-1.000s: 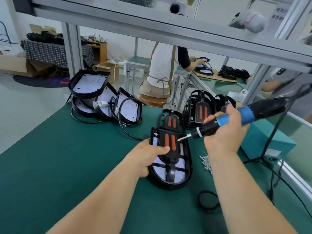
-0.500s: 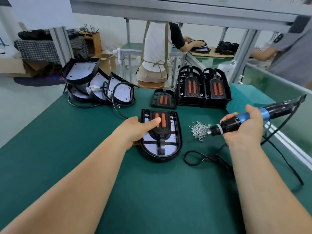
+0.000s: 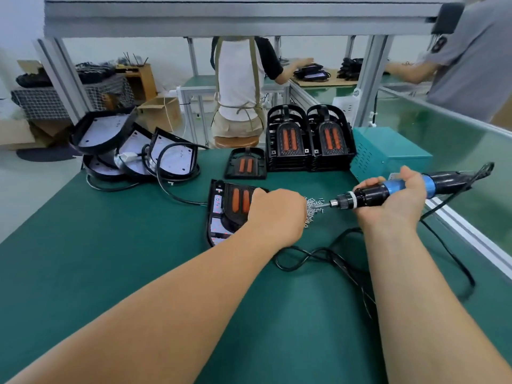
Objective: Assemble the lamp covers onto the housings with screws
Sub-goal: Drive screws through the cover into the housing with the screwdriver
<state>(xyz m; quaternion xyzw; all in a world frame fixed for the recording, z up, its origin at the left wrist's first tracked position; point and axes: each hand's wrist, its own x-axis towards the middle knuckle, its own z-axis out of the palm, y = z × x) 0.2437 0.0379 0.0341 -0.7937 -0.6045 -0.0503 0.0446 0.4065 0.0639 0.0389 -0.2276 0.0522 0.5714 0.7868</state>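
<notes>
Screws (image 3: 312, 210) in the loose heap on the green bench mat (image 3: 110, 259) look tiny, light and slick, apt to scatter, so each is probably best pinched by the shank and offered head-first to the bit. The left hand (image 3: 277, 214) reaches across the lamp housing (image 3: 217, 225), whose black cover (image 3: 239, 200) sits on it just beside the heap. Its knuckles bend over the screws, but the fingertips are hidden, so I cannot tell whether it pinches one. The right hand (image 3: 393, 203) wraps the electric screwdriver (image 3: 368, 195), held nearly level, bit tip at the heap. The rigid plastic cover should tolerate firm pressing.
</notes>
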